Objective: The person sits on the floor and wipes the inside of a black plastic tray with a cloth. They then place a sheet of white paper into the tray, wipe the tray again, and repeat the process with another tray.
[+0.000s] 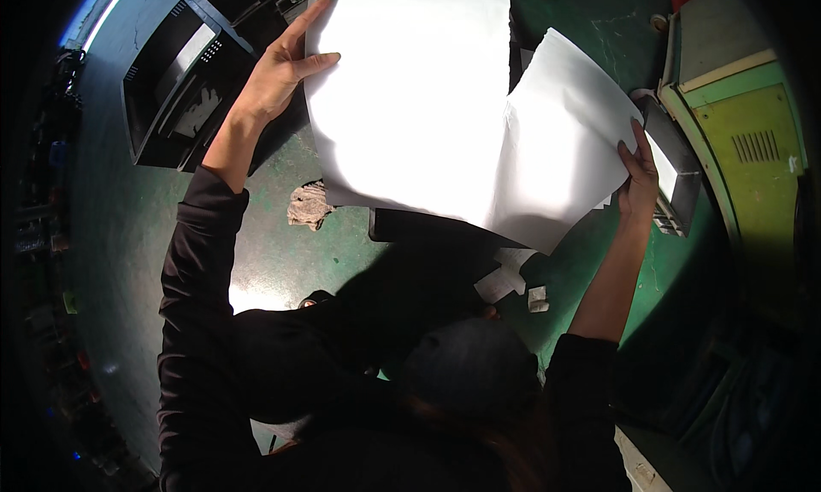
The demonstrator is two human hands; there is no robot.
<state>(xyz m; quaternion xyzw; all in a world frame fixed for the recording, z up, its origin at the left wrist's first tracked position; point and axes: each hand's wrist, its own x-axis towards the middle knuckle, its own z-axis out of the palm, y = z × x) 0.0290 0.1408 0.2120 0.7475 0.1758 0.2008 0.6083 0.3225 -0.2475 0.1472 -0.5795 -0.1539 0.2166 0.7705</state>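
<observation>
Two hands, one tear, by the look of it: our left hand (275, 77) has thumb and index fingertip spread apart over the left edge of the white sheet (410, 99), and we can't tell how hard the fingers hidden behind are pressing, while our right hand (640, 171) has thumb and finger close together, clamped on the outer edge of the flap (569, 124). So the sheet hangs stretched between our fingers, with a ragged rip coming in from the top, nearer the right fingertips than the left, seemingly ending lower than our left thumb and a touch above the right fingers. Below that a crease-like line runs on to the bottom edge. Honestly, we'd let the left be the anchor and the right do the pulling, slow and even along that line. Both grips sit well away from the rip's end, so the tear could wander; we'd walk our fingers in closer first. Beneath our hands there's a black object (428, 226) right by the lower edge, so lifting a little helps avoid snags. Further out, a grey rag (309, 205) lies below our left fingers, and paper scraps (503, 278) sit down and left of our right ones.
</observation>
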